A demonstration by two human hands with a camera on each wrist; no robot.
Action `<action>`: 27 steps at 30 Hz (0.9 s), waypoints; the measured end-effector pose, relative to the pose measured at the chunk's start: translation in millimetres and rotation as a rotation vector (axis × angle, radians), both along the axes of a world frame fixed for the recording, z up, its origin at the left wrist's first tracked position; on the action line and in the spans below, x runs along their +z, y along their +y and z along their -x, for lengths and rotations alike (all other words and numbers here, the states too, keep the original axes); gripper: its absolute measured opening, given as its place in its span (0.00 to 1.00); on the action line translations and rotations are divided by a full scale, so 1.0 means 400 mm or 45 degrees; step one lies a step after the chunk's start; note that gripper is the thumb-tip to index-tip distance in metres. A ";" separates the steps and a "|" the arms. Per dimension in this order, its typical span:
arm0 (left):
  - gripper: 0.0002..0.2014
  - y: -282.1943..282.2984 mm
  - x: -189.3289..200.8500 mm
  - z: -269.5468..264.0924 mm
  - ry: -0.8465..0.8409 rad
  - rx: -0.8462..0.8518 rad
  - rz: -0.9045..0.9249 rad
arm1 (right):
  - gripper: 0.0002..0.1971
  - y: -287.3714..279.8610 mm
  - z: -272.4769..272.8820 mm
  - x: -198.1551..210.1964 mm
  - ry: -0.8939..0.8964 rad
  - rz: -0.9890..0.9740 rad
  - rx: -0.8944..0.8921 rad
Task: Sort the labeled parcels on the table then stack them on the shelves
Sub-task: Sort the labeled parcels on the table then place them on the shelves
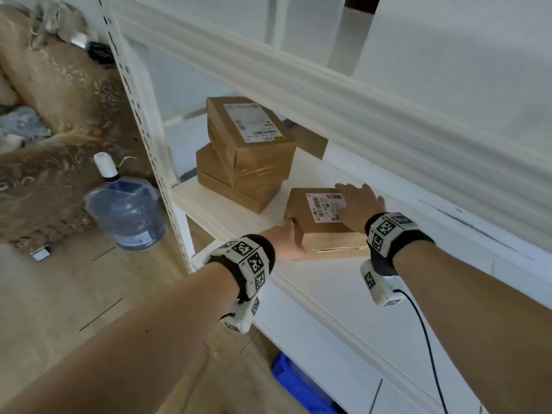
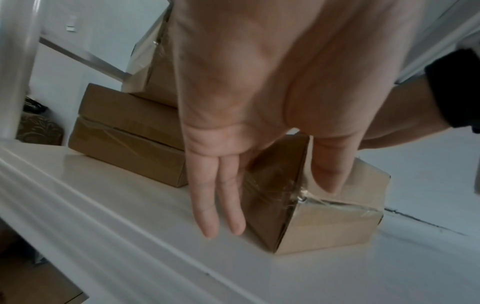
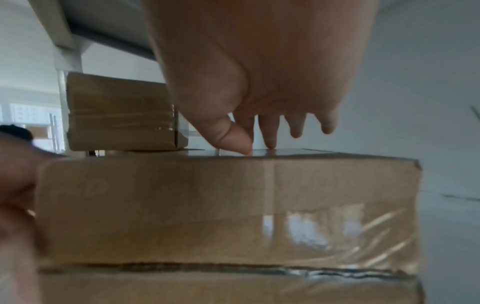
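A brown cardboard parcel (image 1: 322, 231) with a white barcode label lies on the white shelf board (image 1: 239, 216). My left hand (image 1: 286, 243) is at its near left corner. In the left wrist view its straight fingers (image 2: 215, 201) lie along the parcel's (image 2: 324, 224) left side and the thumb rests on the taped edge. My right hand (image 1: 358, 207) lies flat on the label. In the right wrist view its fingertips (image 3: 270, 139) touch the top of the parcel (image 3: 207, 205). A stack of three labeled parcels (image 1: 248, 153) stands to the left behind it.
The upper shelf beam (image 1: 328, 94) hangs low over the parcels. A perforated upright post (image 1: 140, 115) bounds the shelf at the left. A water jug (image 1: 125, 210) stands on the floor beside it. A blue crate (image 1: 298, 389) sits under the shelf.
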State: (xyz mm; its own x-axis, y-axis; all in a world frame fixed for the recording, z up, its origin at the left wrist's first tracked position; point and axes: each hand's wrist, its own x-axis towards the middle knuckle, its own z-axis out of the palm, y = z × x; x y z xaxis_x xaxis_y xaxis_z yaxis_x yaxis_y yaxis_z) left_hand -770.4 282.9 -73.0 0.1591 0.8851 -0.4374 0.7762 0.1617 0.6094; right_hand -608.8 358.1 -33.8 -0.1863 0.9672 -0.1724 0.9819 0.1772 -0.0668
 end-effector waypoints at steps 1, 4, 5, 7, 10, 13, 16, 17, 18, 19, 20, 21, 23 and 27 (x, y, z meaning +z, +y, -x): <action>0.37 0.003 -0.003 0.001 -0.005 0.002 -0.006 | 0.29 0.003 -0.004 0.002 -0.029 0.016 0.008; 0.35 0.007 -0.017 -0.001 -0.046 0.018 -0.011 | 0.30 0.007 -0.021 0.010 -0.110 0.011 0.012; 0.34 0.007 -0.021 -0.003 -0.061 0.024 -0.003 | 0.31 0.002 -0.026 0.015 -0.129 0.021 -0.013; 0.30 0.006 -0.026 -0.009 -0.083 0.028 -0.010 | 0.30 -0.012 -0.042 0.024 -0.124 0.063 -0.081; 0.25 0.010 -0.024 -0.023 -0.115 0.073 -0.013 | 0.29 -0.039 -0.085 0.037 -0.042 0.132 -0.195; 0.23 0.016 -0.030 -0.048 -0.213 0.216 -0.001 | 0.21 -0.082 -0.145 0.034 0.165 0.256 -0.367; 0.27 0.007 -0.030 -0.088 -0.482 0.394 0.096 | 0.15 -0.137 -0.212 0.014 0.560 0.335 -0.567; 0.29 0.004 -0.031 -0.104 -0.578 0.454 0.130 | 0.16 -0.158 -0.229 0.012 0.670 0.359 -0.634; 0.30 -0.002 -0.027 -0.120 -0.666 0.510 0.160 | 0.16 -0.176 -0.246 0.008 0.751 0.379 -0.690; 0.30 -0.007 -0.027 -0.137 -0.745 0.563 0.177 | 0.17 -0.192 -0.261 0.005 0.815 0.402 -0.743; 0.30 -0.010 -0.028 -0.155 -0.811 0.606 0.193 | 0.17 -0.208 -0.277 0.000 0.888 0.422 -0.797; 0.31 -0.015 -0.030 -0.172 -0.869 0.630 0.204 | 0.16 -0.223 -0.291 -0.006 0.976 0.446 -0.852; 0.31 -0.024 -0.034 -0.205 -0.932 0.621 0.225 | 0.11 -0.258 -0.311 -0.018 1.238 0.486 -0.966; 0.29 -0.043 -0.037 -0.249 -0.969 0.507 0.297 | 0.11 -0.316 -0.326 -0.035 1.614 0.452 -1.090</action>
State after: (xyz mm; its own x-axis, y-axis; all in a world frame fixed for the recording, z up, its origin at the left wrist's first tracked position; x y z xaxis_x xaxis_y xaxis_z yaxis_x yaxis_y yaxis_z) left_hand -670.8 265.8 -87.8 0.1795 0.8383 -0.5149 0.0343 0.5177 0.8549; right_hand -478.5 231.8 -48.0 0.1806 0.8029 -0.5681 0.0525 -0.5846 -0.8096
